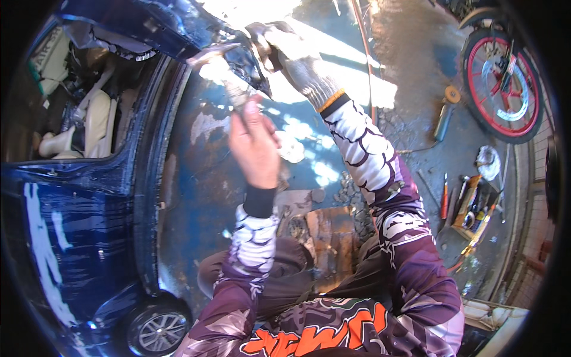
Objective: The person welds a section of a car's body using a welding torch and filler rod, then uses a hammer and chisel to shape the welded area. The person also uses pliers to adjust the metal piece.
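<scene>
My left hand (256,146) is bare and closed round the handle of a hammer (237,92). The hammer's head lies up against the damaged front end of a dark blue car panel (184,27), with bright glare on it. A grey knitted glove with a yellow-edged cuff covers my right hand (291,53). It is at the panel's dark, jagged end, fingers curled. What those fingers grip is hidden by shadow and glare.
A blue car body (77,232) with an open door gap stands at left. On the right are a red-rimmed motorcycle wheel (502,86), a power tool with a yellow disc (443,122), a red-handled screwdriver (444,199) and a yellow toolbox (476,208). Rusty sheet (333,244) lies before me.
</scene>
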